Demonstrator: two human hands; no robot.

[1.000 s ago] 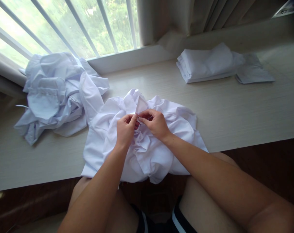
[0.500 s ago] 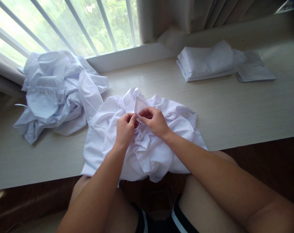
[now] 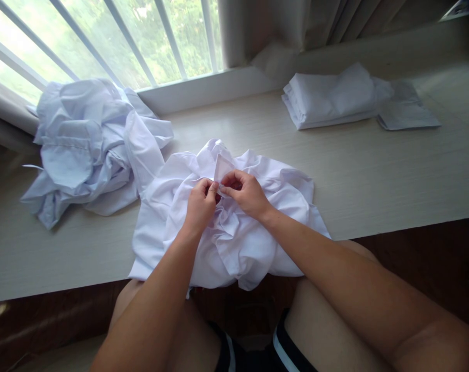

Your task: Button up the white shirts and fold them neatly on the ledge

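A white garment (image 3: 253, 243) lies rumpled on the pale surface in front of me, its near edge hanging over the front. My left hand (image 3: 203, 199) pinches its fabric near the collar, thumb against fingers. Close beside it, my right hand (image 3: 244, 191) pinches the same part, just below a pointed collar flap (image 3: 222, 166). The fingertips of both hands nearly meet. Whatever small detail lies between them is too small to make out.
On the left a heap of white clothes (image 3: 71, 160) touches the garment. A folded white cloth (image 3: 331, 101) lies at the back right, with a flat white piece (image 3: 407, 108) beside it. A barred window (image 3: 141, 41) stands behind.
Both hands keep their pinch at the collar. The fingertips have shifted only very slightly; the garment lies as before.
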